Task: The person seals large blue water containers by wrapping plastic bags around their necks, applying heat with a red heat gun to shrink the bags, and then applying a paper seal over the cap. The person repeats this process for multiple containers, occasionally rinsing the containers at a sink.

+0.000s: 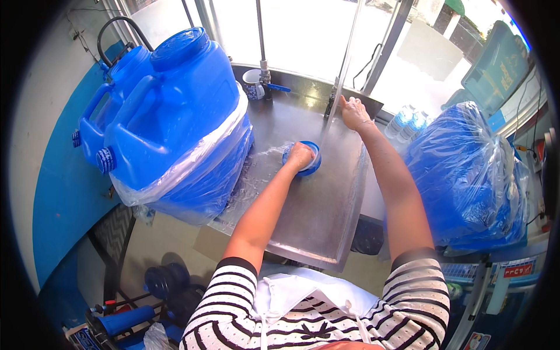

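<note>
My left hand (301,156) is curled down inside a round blue plastic lid (307,172), over a wet stainless steel counter (306,218). Its fingertips are hidden. Water splashes to the left of the lid. A clear strand (348,54), a tube or a stream of water, slants from the top down to the lid. My right hand (354,113) is raised at the counter's back right, beside a dark tap fitting (331,104). One finger reaches to the clear strand and the fitting; contact is unclear.
Two large blue water containers (188,87) stand at left, the nearer partly wrapped in clear plastic. A mug (253,84) sits by a blue-handled valve (278,88). On the right are clear bottles (400,120) and a plastic-wrapped blue bundle (468,183). Dark jugs (166,280) lie below left.
</note>
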Action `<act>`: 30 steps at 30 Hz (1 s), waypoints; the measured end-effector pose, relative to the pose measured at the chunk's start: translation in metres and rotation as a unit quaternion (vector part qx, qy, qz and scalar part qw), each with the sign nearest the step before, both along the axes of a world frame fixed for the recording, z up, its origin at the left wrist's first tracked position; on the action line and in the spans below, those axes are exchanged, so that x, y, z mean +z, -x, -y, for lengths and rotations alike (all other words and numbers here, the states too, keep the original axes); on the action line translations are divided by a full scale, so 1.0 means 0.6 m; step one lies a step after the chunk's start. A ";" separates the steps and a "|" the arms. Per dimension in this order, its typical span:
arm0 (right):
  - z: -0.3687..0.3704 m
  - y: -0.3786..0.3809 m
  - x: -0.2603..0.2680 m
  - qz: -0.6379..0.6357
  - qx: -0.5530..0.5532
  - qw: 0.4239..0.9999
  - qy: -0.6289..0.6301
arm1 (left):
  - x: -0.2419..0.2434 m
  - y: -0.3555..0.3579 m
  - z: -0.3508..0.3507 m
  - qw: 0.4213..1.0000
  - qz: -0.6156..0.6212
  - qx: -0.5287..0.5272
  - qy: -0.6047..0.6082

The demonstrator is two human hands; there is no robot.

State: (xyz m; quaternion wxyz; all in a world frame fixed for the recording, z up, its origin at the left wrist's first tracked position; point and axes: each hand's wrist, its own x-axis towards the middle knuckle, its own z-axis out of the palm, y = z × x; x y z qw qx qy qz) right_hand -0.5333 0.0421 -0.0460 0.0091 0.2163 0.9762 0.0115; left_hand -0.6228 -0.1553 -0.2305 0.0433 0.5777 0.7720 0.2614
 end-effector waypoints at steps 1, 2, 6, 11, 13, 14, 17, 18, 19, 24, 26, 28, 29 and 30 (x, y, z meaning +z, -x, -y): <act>-0.003 0.000 0.000 -0.001 -0.001 1.000 0.010 | 0.009 -0.005 0.006 0.999 0.042 -0.024 -0.006; -0.006 0.000 0.002 -0.007 0.009 1.000 0.026 | 0.023 -0.012 0.013 0.996 0.083 -0.041 -0.002; 0.017 -0.004 0.007 0.019 -0.033 0.999 0.013 | 0.120 -0.105 0.090 0.991 0.073 0.084 0.077; 0.177 -0.070 -0.062 -0.053 0.182 0.978 -0.093 | 0.379 -0.154 0.265 0.988 0.028 0.080 0.129; 0.251 -0.130 -0.117 0.027 0.251 0.963 0.092 | 0.495 -0.147 0.361 0.995 0.061 0.078 -0.020; 0.256 -0.134 -0.133 0.031 0.237 0.968 0.078 | 0.550 -0.139 0.411 0.988 0.007 0.072 -0.135; 0.228 -0.126 -0.164 0.024 0.186 0.979 0.075 | 0.697 -0.064 0.581 0.917 0.075 0.196 -0.341; 0.209 -0.115 -0.166 0.020 0.137 0.987 0.082 | 0.746 -0.016 0.633 0.895 0.074 0.240 -0.370; 0.188 -0.103 -0.163 0.027 0.106 0.991 0.072 | 0.771 0.031 0.663 0.838 0.170 0.302 -0.422; 0.153 -0.062 -0.116 0.024 -0.031 0.999 0.003 | 0.668 0.265 0.680 0.609 0.592 0.226 -0.477; 0.166 -0.055 -0.096 -0.038 -0.007 0.999 -0.001 | 0.621 0.335 0.657 0.485 0.524 0.248 -0.655; 0.178 -0.051 -0.082 -0.106 0.036 0.990 0.089 | 0.613 0.386 0.666 0.424 0.524 0.187 -0.715; 0.181 -0.052 -0.077 -0.148 0.067 0.978 0.130 | 0.611 0.400 0.673 0.395 0.517 0.147 -0.745; 0.181 -0.055 -0.073 -0.146 0.100 0.967 0.180 | 0.616 0.408 0.686 0.394 0.514 0.187 -0.739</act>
